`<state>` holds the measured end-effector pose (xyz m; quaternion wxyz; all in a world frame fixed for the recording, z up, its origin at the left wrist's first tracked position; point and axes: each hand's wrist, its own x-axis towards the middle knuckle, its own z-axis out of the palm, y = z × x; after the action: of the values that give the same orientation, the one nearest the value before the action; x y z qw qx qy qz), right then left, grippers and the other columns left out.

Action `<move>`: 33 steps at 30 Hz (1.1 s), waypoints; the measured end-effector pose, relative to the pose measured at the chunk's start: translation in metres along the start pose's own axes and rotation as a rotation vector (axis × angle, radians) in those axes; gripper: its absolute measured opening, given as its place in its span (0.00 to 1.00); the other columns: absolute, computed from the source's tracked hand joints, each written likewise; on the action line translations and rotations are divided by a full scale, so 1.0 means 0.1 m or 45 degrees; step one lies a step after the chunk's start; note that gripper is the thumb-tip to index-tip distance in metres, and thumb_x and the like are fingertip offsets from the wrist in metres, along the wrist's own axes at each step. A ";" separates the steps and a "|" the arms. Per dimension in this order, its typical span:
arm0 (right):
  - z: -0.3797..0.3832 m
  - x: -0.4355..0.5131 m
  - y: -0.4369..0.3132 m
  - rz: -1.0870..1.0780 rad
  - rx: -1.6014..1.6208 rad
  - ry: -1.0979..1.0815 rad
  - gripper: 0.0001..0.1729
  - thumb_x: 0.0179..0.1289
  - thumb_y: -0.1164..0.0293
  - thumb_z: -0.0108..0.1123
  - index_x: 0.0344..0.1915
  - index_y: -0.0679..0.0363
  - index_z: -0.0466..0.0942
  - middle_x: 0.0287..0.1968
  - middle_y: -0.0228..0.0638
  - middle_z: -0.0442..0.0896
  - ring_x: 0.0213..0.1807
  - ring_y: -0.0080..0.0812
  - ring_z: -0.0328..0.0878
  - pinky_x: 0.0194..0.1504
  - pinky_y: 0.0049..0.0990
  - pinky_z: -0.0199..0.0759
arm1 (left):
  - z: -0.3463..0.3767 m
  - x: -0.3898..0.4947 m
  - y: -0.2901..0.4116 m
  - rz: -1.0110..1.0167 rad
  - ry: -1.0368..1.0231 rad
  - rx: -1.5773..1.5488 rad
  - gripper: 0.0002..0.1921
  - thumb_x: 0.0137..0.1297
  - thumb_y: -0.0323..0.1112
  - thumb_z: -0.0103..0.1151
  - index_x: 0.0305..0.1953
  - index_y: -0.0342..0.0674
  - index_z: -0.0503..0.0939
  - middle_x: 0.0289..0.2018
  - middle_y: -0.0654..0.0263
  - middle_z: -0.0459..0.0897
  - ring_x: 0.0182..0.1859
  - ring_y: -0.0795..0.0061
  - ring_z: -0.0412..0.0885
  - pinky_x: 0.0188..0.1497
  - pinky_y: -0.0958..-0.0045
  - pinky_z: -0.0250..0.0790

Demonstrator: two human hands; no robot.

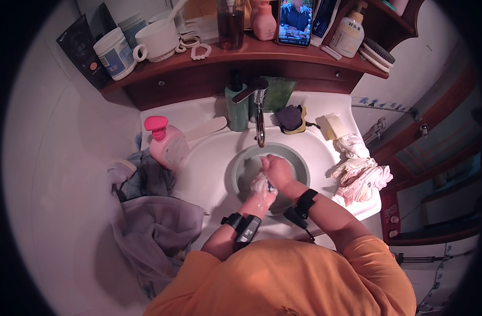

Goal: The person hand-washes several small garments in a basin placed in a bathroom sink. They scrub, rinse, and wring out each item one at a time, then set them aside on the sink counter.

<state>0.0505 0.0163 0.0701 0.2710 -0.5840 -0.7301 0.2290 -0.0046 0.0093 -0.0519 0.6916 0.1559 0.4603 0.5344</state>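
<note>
A round grey-green basin (305, 173) with water in it stands in the white washbasin (203, 170), below a chrome faucet (260, 126). Over the basin, my left hand (264, 193) is wet with suds and closed around a small bunched wet cloth (260, 183), pale with a dark blue part. My right hand (278, 172) is bent into a fist against the same cloth, just above my left hand; its fingertips are partly hidden. Black bands with small devices are strapped round both wrists.
Left of the bowl stand a pink pump bottle (171, 148) and a draped lilac garment (158, 229). A soap bar (335, 126) and crumpled pink-white cloths (361, 177) lie on the right rim. A green bottle (237, 108) stands behind, under a crowded wooden shelf (264, 55).
</note>
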 end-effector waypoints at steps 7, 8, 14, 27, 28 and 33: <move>-0.01 -0.04 -0.06 -0.426 0.151 -0.202 0.17 0.62 0.60 0.47 0.30 0.60 0.77 0.32 0.50 0.78 0.32 0.52 0.75 0.37 0.43 0.70 | 0.17 -0.21 0.39 -0.210 -0.222 -0.712 0.16 0.69 0.49 0.39 0.43 0.45 0.71 0.42 0.67 0.77 0.43 0.73 0.76 0.45 0.66 0.70; -0.01 -0.04 -0.07 -0.230 0.089 -0.101 0.17 0.63 0.59 0.46 0.30 0.60 0.77 0.31 0.49 0.78 0.32 0.52 0.75 0.37 0.43 0.70 | 0.19 -0.21 0.39 -0.232 -0.122 -0.684 0.16 0.69 0.48 0.38 0.43 0.45 0.71 0.42 0.67 0.77 0.44 0.73 0.76 0.45 0.66 0.70; 0.02 0.02 0.00 -0.245 0.113 -0.123 0.19 0.63 0.58 0.47 0.28 0.62 0.75 0.29 0.51 0.78 0.31 0.53 0.75 0.36 0.43 0.69 | 0.18 -0.22 0.38 -0.194 -0.295 -0.721 0.15 0.69 0.47 0.38 0.44 0.46 0.71 0.42 0.68 0.77 0.45 0.75 0.76 0.47 0.67 0.69; -0.02 -0.01 -0.10 -0.217 0.100 -0.185 0.20 0.63 0.56 0.47 0.27 0.62 0.75 0.29 0.50 0.78 0.32 0.53 0.75 0.38 0.43 0.69 | 0.16 -0.26 0.43 -0.223 -0.273 -0.765 0.14 0.69 0.46 0.39 0.46 0.46 0.71 0.42 0.70 0.78 0.47 0.73 0.76 0.50 0.68 0.68; -0.04 0.01 -0.11 -0.151 0.044 -0.100 0.20 0.63 0.56 0.47 0.27 0.62 0.75 0.29 0.50 0.78 0.33 0.53 0.75 0.38 0.44 0.69 | 0.16 -0.23 0.40 -0.246 -0.173 -0.747 0.15 0.69 0.46 0.39 0.47 0.46 0.71 0.42 0.70 0.78 0.47 0.73 0.76 0.50 0.68 0.68; -0.07 0.02 -0.10 -0.179 0.002 -0.205 0.16 0.62 0.60 0.49 0.30 0.62 0.77 0.31 0.50 0.78 0.35 0.54 0.75 0.38 0.42 0.69 | 0.05 -0.17 0.35 -0.044 -0.964 -0.928 0.15 0.69 0.46 0.39 0.48 0.46 0.70 0.43 0.70 0.77 0.47 0.71 0.76 0.51 0.67 0.68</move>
<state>0.0476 0.0167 0.0817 0.2273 -0.5109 -0.7886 0.2560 -0.0211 0.0090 -0.0168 0.8276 0.0798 -0.0351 0.5545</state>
